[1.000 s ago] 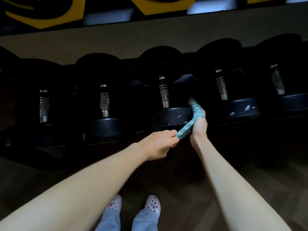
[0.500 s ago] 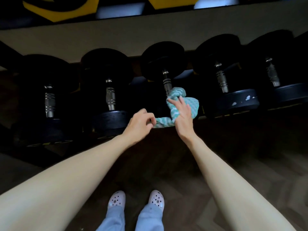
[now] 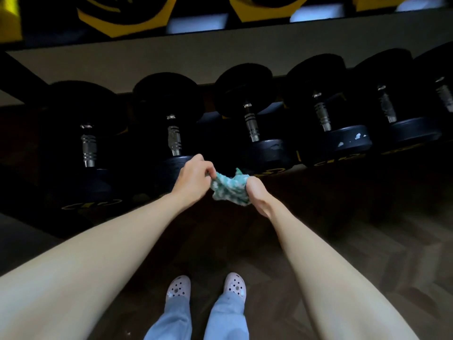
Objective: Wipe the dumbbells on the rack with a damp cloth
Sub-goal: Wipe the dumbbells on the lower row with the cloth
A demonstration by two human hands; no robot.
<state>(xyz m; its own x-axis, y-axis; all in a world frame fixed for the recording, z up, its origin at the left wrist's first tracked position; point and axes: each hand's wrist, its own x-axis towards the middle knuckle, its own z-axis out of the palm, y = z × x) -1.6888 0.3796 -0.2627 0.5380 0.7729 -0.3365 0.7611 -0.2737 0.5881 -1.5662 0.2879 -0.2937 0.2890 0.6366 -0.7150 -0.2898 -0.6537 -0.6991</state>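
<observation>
While dim wood floor (image 3: 367,253) lies below | rack (image 3: 328,163) holds black dumbbells (image 3: 250,123) in a row | left hand (image 3: 193,180), right hand (image 3: 257,195): fingers curled, gripping bunched cloth (image 3: 229,190)

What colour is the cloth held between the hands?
The cloth is mottled teal-green and white, seen in the head view.

Floor (image 3: 367,253): dark wood laid in a herringbone pattern, with a faint sheen toward the right.
Band (image 3: 220,55): flat grey-beige strip crossing the whole width near the top; wall or floor, cannot tell.
Top edge: blurred yellow shapes (image 3: 127,18) with black on them, pale blue-white patches (image 3: 196,27) between.
Light: dim overall, darkest at the left, brightest in the patches.
</observation>
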